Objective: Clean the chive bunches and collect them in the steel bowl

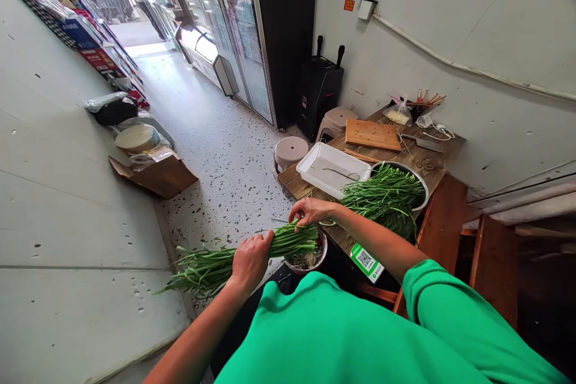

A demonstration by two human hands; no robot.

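Note:
A long bunch of garlic chives [207, 270] lies across my front, leafy ends to the left and cut stem ends to the right. My left hand [252, 257] is wrapped round its middle. At the stem end, my right hand [311, 211] pinches with bent fingers at the top of the bunch; the exact stems between the fingertips are hard to make out. Below the stem ends stands a round bucket [324, 251] with scraps inside. More chives [382, 192] are heaped in a metal bowl [424, 195] on the wooden table [292, 181], to the right.
On the table are a white tray [312, 163], a wooden cutting board [373, 135], a cleaver [427, 144] and a green QR-code card [366, 263] at its edge. Stools [291, 150] and a black speaker [318, 96] stand beyond. Leftward, a cardboard box [157, 177] sits by the wall.

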